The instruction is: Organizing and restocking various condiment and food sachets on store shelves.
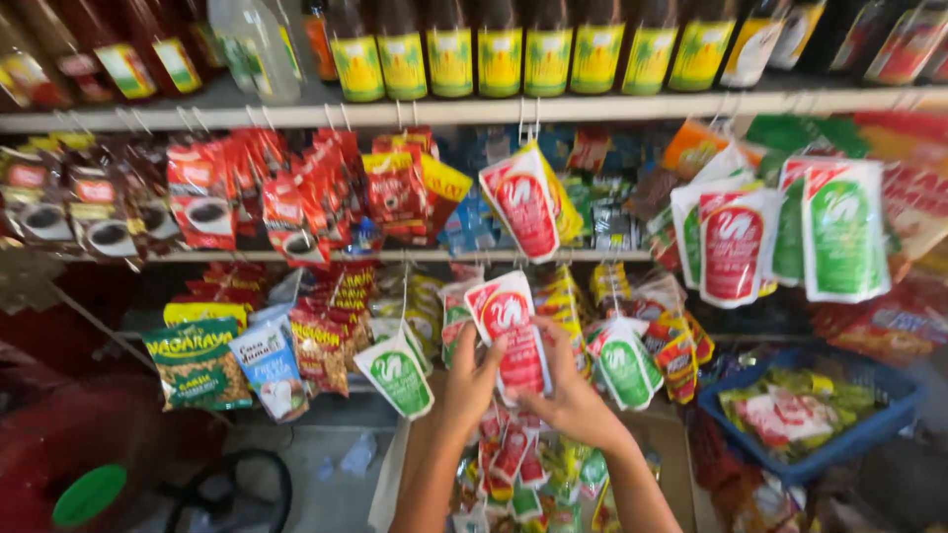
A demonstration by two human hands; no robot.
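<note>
Your left hand [472, 380] and right hand [571, 395] both grip one red-and-white sauce pouch [511, 331], held up between them before the shelf [395, 255]. Four like pouches hang at upper right (perhaps more, blurred). A blue basket [869, 424] holds green and red packets [790, 410].

Standing in a row on the top shelf [592, 105]: dark bottles [500, 47] with yellow-green labels. Hanging from hooks beneath: red sachets [296, 192] and red-and-green pouches [790, 232].
</note>
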